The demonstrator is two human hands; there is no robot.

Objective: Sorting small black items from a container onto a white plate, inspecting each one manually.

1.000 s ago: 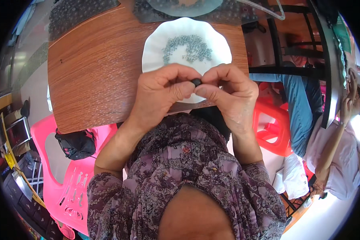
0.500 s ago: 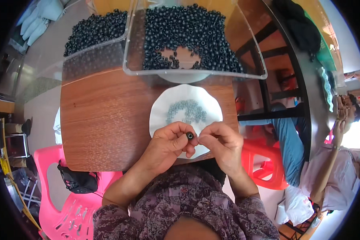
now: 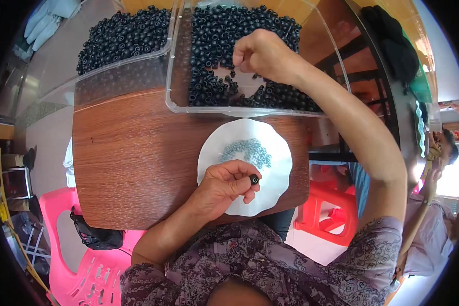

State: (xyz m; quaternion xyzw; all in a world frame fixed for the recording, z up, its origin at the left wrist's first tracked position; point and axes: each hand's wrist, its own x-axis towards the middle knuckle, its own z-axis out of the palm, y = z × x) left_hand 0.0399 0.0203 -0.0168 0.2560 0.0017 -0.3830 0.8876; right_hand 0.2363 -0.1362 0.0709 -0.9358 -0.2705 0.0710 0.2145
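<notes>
My left hand (image 3: 220, 187) is closed over the front of a white wavy-edged plate (image 3: 272, 191), pinching a small black round part (image 3: 254, 179) with a hole in its end. Small translucent pieces (image 3: 247, 151) lie scattered on the plate beyond that hand. My right hand (image 3: 264, 55) hovers above the clear plastic bin (image 3: 214, 109), its fingers curled together; whatever they hold, if anything, is hidden. Many similar black parts (image 3: 217, 30) fill the bin around a bare patch near its front.
A second clear bin (image 3: 122, 76) with black parts stands left on the wooden table (image 3: 132, 158). A pink chair (image 3: 58, 229) with a black bag (image 3: 94, 232) is at left. At right are a red stool (image 3: 329, 219), a dark table frame and another person (image 3: 428, 224).
My right hand has left the spot beside my left hand and moved forward over the bin. The left hand still pinches the black part.
</notes>
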